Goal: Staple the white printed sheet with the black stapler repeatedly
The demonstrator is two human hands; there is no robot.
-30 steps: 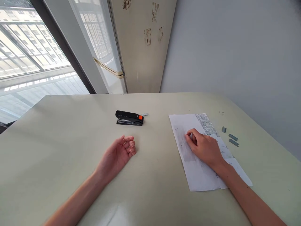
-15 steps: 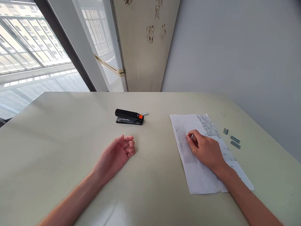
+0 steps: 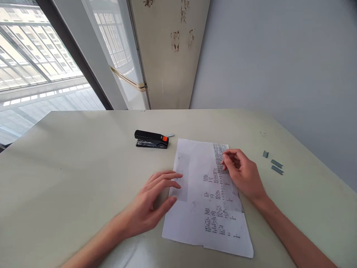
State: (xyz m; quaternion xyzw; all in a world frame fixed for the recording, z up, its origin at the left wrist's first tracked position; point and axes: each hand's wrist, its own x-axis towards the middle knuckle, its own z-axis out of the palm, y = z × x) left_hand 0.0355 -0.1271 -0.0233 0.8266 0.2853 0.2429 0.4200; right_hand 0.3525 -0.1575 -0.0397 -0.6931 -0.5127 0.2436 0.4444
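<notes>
A white printed paper sheet (image 3: 195, 223) lies flat on the table, a little askew, with blocks of print along its right half. Over its left edge reaches my left hand (image 3: 156, 199), palm down, fingers stretched and thumb apart; whether the fingertips touch the paper I cannot tell. At the upper right edge of the sheet my right hand (image 3: 244, 173) is curled, thumb and forefinger tips close together over the print. Anything between them is too small or hidden to make out. A black stapler (image 3: 152, 139) with an orange patch lies just beyond the sheet's upper left corner.
A small strip of staples (image 3: 170, 135) lies behind the stapler. On the right of the table are several pieces of grey strip (image 3: 277, 163). A fridge (image 3: 167, 70) stands behind the table, with a wall (image 3: 264, 67) to the right and a window (image 3: 30, 48) at left.
The paper sheet has shifted left and towards me, showing more print. My left hand has turned from palm up to palm down and moved right onto the sheet's edge. My right hand moved slightly right.
</notes>
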